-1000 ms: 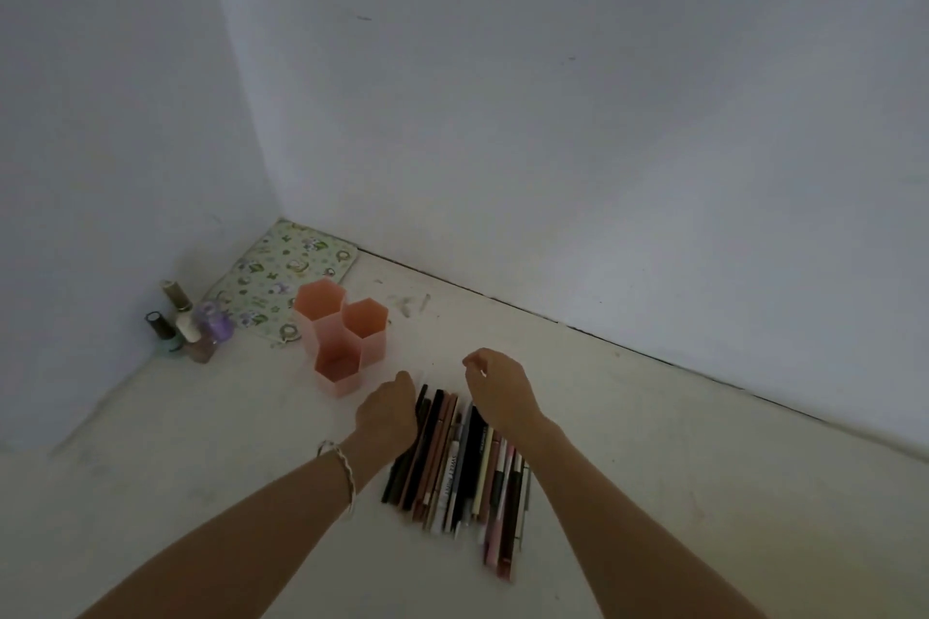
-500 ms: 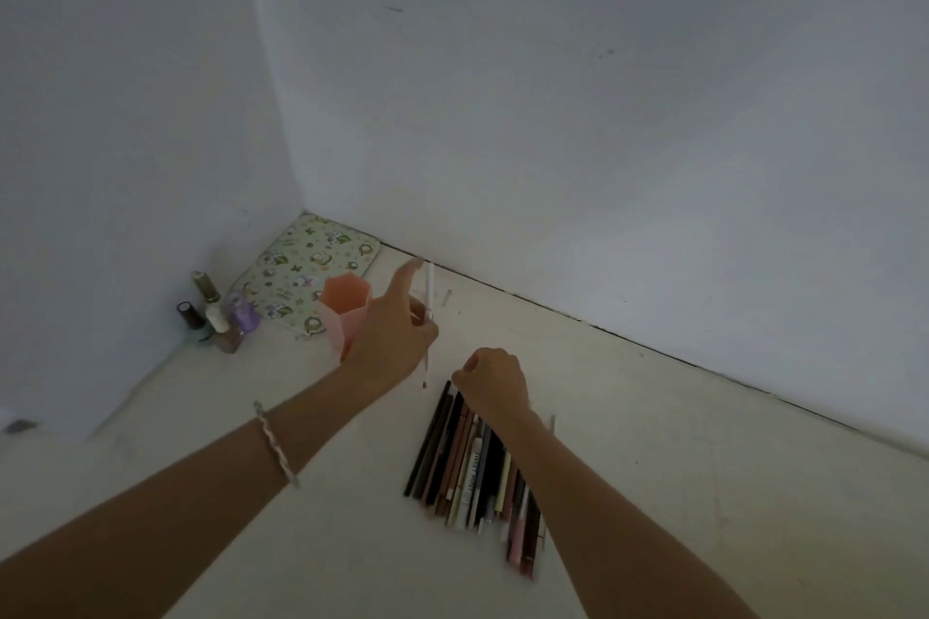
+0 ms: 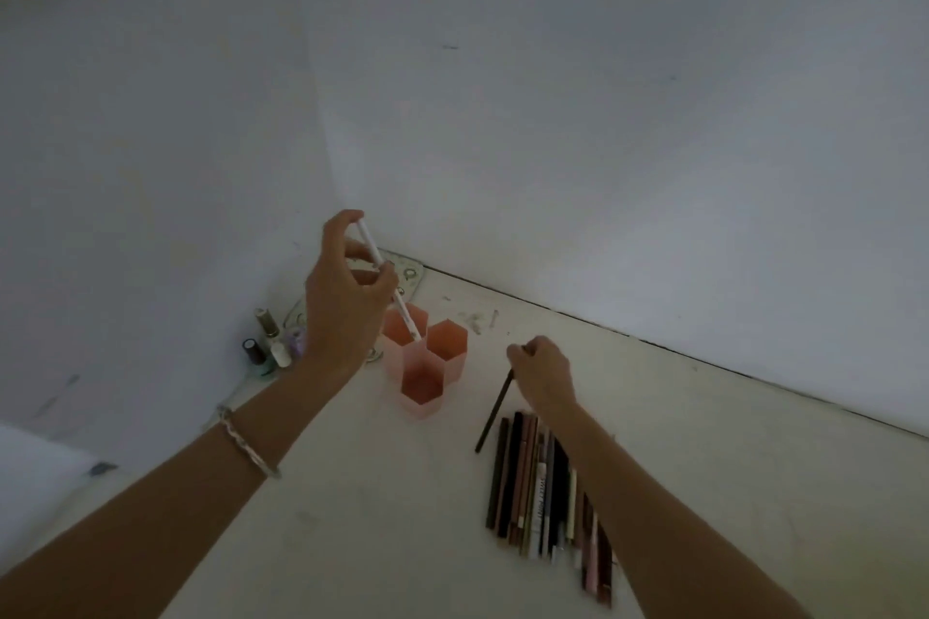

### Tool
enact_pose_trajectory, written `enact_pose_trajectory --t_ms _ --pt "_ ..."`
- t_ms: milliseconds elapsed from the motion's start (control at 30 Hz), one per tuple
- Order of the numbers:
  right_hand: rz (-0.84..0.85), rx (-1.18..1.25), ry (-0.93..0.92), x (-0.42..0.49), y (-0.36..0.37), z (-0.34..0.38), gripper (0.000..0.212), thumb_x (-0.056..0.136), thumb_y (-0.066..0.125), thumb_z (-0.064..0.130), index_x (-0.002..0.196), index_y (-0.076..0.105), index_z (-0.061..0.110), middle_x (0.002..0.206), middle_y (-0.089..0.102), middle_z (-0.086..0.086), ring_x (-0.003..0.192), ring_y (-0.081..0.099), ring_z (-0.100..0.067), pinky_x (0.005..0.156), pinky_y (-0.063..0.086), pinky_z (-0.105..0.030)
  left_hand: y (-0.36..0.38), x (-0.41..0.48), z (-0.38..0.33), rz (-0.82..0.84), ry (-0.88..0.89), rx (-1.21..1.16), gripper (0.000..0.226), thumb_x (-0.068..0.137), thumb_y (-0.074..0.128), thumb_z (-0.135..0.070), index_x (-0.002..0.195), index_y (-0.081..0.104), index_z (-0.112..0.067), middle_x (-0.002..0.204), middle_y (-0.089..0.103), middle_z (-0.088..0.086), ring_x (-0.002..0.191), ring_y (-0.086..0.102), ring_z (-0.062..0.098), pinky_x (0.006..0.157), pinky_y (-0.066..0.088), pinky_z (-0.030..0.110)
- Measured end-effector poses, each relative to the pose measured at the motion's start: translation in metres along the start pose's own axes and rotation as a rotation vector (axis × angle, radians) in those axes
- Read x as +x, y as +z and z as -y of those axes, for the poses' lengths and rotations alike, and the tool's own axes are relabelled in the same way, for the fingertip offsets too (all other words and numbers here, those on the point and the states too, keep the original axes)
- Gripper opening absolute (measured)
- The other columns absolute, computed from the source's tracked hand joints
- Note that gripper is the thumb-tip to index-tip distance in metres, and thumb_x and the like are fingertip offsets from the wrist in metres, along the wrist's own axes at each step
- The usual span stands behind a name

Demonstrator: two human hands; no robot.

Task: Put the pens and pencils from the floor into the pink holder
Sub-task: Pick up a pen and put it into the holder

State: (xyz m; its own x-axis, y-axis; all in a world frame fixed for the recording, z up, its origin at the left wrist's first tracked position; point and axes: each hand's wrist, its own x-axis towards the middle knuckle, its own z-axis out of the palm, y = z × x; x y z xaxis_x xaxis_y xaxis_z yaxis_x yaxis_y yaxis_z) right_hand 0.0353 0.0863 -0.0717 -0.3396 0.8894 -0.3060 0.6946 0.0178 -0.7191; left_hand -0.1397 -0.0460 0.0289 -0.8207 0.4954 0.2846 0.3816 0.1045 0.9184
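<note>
The pink holder (image 3: pixel 425 390) has three hexagonal cups and stands on the floor near the corner. My left hand (image 3: pixel 344 297) holds a white pen (image 3: pixel 387 284) tilted above it, the pen's lower tip inside the rear left cup. My right hand (image 3: pixel 543 374) is to the right of the holder and pinches the top of a dark pencil (image 3: pixel 495 412), whose lower end hangs just above the floor. A row of several pens and pencils (image 3: pixel 543 493) lies on the floor under my right forearm.
Small bottles (image 3: pixel 271 342) stand in the corner left of the holder. A patterned mat (image 3: pixel 409 274) lies behind it against the wall. White walls close the space on the left and at the back. A pale object (image 3: pixel 30 478) is at the left edge.
My left hand has carried the white pen up and over the holder, and its tip now dips into the rear cup. My right hand has lifted a dark pencil from the row.
</note>
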Motion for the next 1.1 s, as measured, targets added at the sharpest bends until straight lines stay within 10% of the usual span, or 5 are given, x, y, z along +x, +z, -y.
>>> enact_pose_trajectory --t_ms 233,433,900,1100 --pt "-0.357 0.37 -0.262 -0.01 -0.047 0.057 0.009 0.093 0.053 0.014 0.101 0.05 0.016 0.064 0.058 0.004 0.043 0.048 0.001 0.04 0.036 -0.01 0.015 0.008 0.034 0.048 0.085 0.193 0.05 0.086 0.069 -0.008 0.127 0.047 -0.026 0.099 0.065 -0.006 0.07 0.066 -0.001 0.057 0.053 0.011" --pt "-0.393 0.521 -0.429 -0.02 -0.039 0.093 0.016 0.096 0.053 0.013 0.109 0.049 0.02 0.078 0.067 -0.006 0.058 0.06 -0.004 0.051 0.043 -0.008 0.015 -0.002 0.063 0.14 0.189 0.419 0.037 0.091 0.053 -0.024 0.123 0.061 -0.007 0.123 0.062 0.012 0.115 0.057 0.029 0.099 0.045 0.042" --pt "-0.23 0.09 -0.566 -0.03 0.035 0.074 0.015 0.095 0.051 0.014 0.107 0.057 0.018 0.11 0.057 0.006 0.089 0.058 -0.01 0.075 0.052 -0.028 0.015 -0.013 0.025 0.083 0.024 0.086 0.041 0.085 0.053 0.004 0.116 0.057 -0.022 0.101 0.062 -0.006 0.087 0.062 0.013 0.074 0.055 0.028" --pt "-0.266 0.236 -0.309 -0.03 -0.025 0.036 0.024 0.089 0.048 -0.003 0.096 0.06 0.016 0.089 0.064 0.004 0.078 0.064 -0.02 0.074 0.055 -0.035 0.078 -0.084 0.018 0.523 0.088 0.185 0.027 0.087 0.055 0.001 0.1 0.062 -0.022 0.084 0.061 -0.014 0.077 0.062 0.002 0.07 0.053 0.013"
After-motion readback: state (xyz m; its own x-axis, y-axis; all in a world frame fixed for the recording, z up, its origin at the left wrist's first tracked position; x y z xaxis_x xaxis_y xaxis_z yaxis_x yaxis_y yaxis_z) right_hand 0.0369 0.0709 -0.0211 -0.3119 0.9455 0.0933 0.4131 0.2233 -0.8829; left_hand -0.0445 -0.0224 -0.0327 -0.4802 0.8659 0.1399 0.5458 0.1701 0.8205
